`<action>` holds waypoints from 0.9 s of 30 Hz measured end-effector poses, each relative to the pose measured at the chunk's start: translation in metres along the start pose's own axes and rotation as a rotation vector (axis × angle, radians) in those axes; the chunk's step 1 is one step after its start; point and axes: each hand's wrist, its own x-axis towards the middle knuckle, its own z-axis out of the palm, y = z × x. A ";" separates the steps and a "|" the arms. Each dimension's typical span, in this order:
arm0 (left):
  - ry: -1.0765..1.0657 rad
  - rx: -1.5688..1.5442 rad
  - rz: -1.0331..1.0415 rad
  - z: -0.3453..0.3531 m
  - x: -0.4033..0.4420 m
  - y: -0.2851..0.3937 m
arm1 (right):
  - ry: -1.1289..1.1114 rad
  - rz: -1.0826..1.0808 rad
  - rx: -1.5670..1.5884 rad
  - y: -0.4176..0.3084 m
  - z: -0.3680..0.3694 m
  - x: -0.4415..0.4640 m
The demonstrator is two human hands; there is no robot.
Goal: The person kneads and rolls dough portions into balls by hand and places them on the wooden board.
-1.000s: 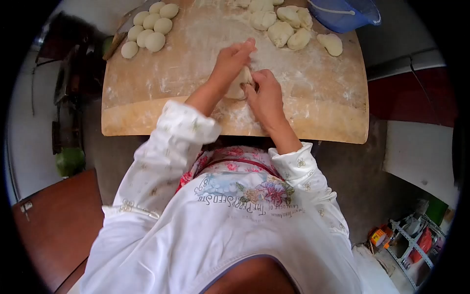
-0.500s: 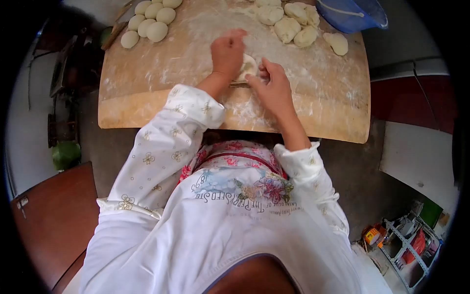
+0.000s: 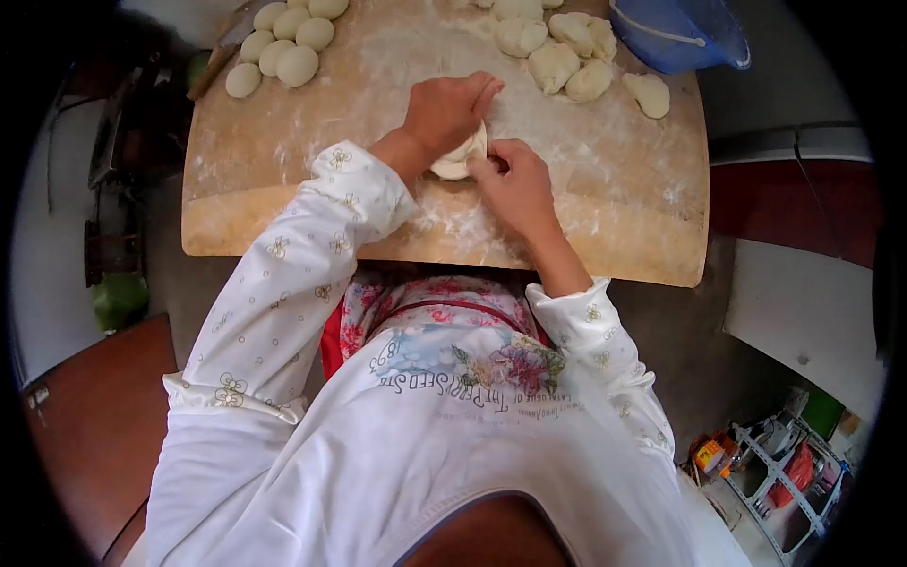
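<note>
- Lying on the floury board (image 3: 312, 180), the flat dough (image 3: 457, 164) is partly hidden by the left hand (image 3: 453, 109), whose fingers are held close together.
- Its edge is pinched by the right hand (image 3: 518, 187).
- Round balls (image 3: 298, 65) are grouped far left.

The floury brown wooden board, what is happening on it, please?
A person works a flat piece of pale dough on the board with bare hands. The left hand is over the dough; the right hand is at its edge. Smooth, round white dough balls sit far left; rougher pale dough lumps lie far right, near a blue plastic container.
</note>
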 end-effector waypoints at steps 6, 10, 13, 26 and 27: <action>-0.269 -0.665 -0.552 -0.030 -0.006 0.028 | 0.140 -0.187 -0.102 -0.003 0.006 -0.011; 0.115 -0.107 -0.125 -0.004 -0.047 0.040 | 0.190 -0.229 -0.234 0.002 0.016 -0.011; 0.197 0.053 0.175 0.002 -0.029 0.021 | 0.159 -0.121 -0.225 0.002 0.014 0.000; 0.025 -0.145 -0.236 -0.027 -0.044 0.037 | 0.144 -0.344 -0.168 -0.006 0.024 -0.020; 0.151 -0.088 -0.101 -0.012 -0.049 0.025 | 0.120 -0.319 -0.168 -0.007 0.024 -0.018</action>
